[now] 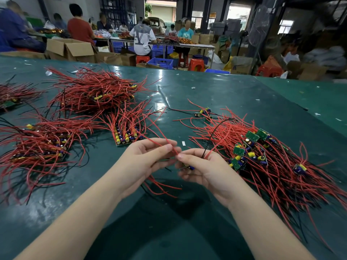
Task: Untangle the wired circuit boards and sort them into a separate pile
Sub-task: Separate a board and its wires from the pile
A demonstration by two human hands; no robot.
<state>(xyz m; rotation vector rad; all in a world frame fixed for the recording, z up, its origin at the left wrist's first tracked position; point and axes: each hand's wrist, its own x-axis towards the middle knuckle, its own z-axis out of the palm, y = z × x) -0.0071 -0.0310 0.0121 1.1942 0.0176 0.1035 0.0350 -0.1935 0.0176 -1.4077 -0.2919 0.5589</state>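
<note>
Left hand (148, 158) fingers pinch a red wire (159, 132); right hand (199, 166) fingers curl round a small board (189, 167), above the worktop (225, 94). Pull hard and you'll likely snag the tangled pile (262, 156) at right, or tear a solder joint.

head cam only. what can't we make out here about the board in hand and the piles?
- Board in the right hand: head view shows only a blue-yellow corner; fingers hide the rest.
- Left hand grip: red wire runs under the fingers; contact hidden.
- Right tangle: wires run off the right edge.
- Far-left pile: cut by the left edge.
- Board markings: too small.
</note>
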